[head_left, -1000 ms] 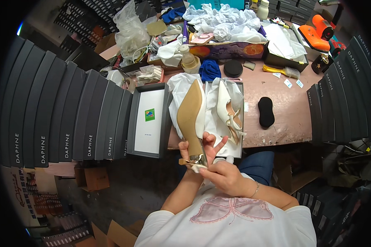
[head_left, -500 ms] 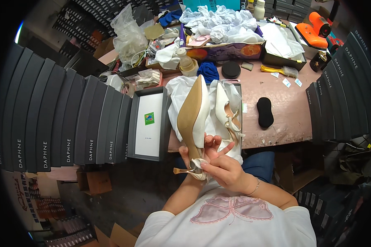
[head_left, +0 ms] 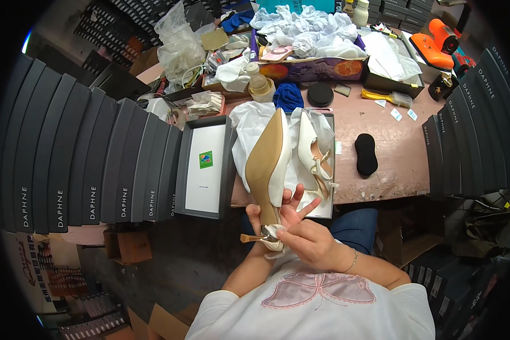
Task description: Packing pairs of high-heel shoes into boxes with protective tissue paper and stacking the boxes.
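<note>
A white high-heeled slingback shoe (head_left: 266, 164) is held up with its tan sole toward me and its pointed toe at the top. Behind its narrow waist my left hand (head_left: 289, 211) grips it, the thumb on one side and fingers showing on the other. My right hand (head_left: 314, 242) pinches white material near the heel, whether strap or wrapping I cannot tell. The slim gold-tan heel points left. Its matching shoe (head_left: 313, 148) lies in a box on white tissue paper (head_left: 245, 126), just beyond my hands.
To the left of the tissue sits a grey box lid (head_left: 205, 190). Dark shoe boxes stand in rows at left (head_left: 110, 164) and right (head_left: 464, 147). A black oval pad (head_left: 366, 154), a yellow-handled brush (head_left: 386, 97) and a purple carton (head_left: 309, 71) of crumpled paper are on the pink table.
The view has shifted slightly. The shoe stays in my left hand, its toe turned a little to the right. My right fingers still pinch at the heel end.
</note>
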`<state>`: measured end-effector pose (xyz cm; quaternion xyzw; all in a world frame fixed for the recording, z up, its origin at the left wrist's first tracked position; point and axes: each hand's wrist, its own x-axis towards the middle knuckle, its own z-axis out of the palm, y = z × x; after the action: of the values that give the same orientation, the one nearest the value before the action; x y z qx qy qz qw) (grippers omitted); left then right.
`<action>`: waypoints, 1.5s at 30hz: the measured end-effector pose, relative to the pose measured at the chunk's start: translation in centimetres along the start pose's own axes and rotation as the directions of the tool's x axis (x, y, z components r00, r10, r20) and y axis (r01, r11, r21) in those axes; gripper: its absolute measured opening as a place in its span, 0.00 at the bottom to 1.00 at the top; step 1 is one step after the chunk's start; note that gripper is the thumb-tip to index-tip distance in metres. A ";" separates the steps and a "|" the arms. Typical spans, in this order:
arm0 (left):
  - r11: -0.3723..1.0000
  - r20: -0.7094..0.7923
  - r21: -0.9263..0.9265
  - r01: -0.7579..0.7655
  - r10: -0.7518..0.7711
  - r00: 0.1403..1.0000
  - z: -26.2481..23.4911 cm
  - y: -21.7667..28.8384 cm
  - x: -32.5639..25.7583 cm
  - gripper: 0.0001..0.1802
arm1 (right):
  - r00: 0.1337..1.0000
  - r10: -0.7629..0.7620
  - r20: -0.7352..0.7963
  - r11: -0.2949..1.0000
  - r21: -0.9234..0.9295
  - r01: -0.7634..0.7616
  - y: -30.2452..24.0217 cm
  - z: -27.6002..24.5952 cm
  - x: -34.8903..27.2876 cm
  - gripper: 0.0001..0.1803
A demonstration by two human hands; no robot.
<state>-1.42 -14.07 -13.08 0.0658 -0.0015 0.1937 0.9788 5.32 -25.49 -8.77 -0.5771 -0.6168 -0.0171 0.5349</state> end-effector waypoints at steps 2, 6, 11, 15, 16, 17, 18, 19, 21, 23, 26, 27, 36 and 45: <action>1.000 -0.043 0.026 0.010 -0.009 0.999 0.4 -0.4 -0.4 0.31 | 0.999 0.014 -0.031 0.999 -0.032 -0.015 0.4 -0.2 0.5 0.19; 0.999 -0.022 0.041 0.003 -0.002 1.000 0.8 -0.5 -0.7 0.32 | 0.998 -0.002 -0.066 0.999 -0.051 -0.001 0.5 0.2 0.7 0.20; 0.997 -0.111 0.081 0.005 0.004 0.994 1.5 -0.3 -0.1 0.28 | 0.997 0.054 -0.062 0.997 0.052 -0.050 0.5 0.2 0.4 0.21; 0.994 -0.155 0.111 -0.022 0.039 0.987 2.8 -0.3 -0.3 0.28 | 0.997 0.060 -0.043 0.998 0.010 -0.060 0.2 0.0 0.6 0.21; 0.993 -0.113 0.119 -0.010 0.023 0.993 2.3 -0.2 -0.3 0.28 | 0.995 0.086 -0.040 0.994 0.073 -0.083 -0.2 -0.1 0.0 0.20; 0.992 -0.072 0.128 0.002 0.007 0.997 1.5 0.0 -0.2 0.29 | 0.993 0.112 -0.035 0.985 0.137 -0.106 -0.3 -0.2 -0.2 0.20; 0.991 -0.030 0.136 0.013 -0.009 1.000 0.7 0.1 -0.1 0.30 | 0.994 0.099 -0.040 0.989 0.118 -0.094 0.1 -0.2 0.1 0.20; 0.989 0.009 0.143 0.026 -0.027 1.000 0.4 0.1 -0.1 0.32 | 0.995 0.090 -0.043 0.991 0.099 -0.085 0.7 -0.4 0.7 0.19; 0.993 -0.052 0.119 0.018 -0.011 0.999 0.6 -0.2 -0.5 0.30 | 0.994 0.097 -0.041 0.993 0.077 -0.094 0.6 -0.4 0.8 0.19; 0.992 -0.142 0.129 -0.007 0.026 0.989 1.9 -0.1 -0.4 0.29 | 0.993 0.106 -0.043 0.992 0.068 -0.103 0.3 -0.2 0.7 0.18; 0.988 -0.080 0.154 0.005 0.007 0.997 1.6 -0.1 -0.3 0.30 | 0.989 0.148 -0.024 0.981 0.130 -0.143 0.0 -0.3 -0.1 0.17; 0.989 -0.078 0.150 0.007 0.005 0.997 1.2 -0.1 -0.3 0.30 | 0.988 0.155 0.001 0.978 0.142 -0.154 0.1 -0.4 -0.3 0.17; 0.994 -0.095 0.113 -0.003 0.014 0.995 1.2 -0.1 -0.3 0.30 | 0.980 0.200 -0.010 0.964 0.180 -0.195 0.1 -0.4 0.0 0.16; 0.998 0.068 0.017 0.059 -0.060 0.996 0.0 0.9 0.4 0.33 | 0.927 0.332 0.174 0.865 0.336 -0.373 -1.1 -2.4 -0.9 0.10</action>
<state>-1.38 -13.05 -12.97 0.0795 -0.0317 0.1619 0.9831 5.80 -27.99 -7.65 -0.5712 -0.5217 0.2275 0.5914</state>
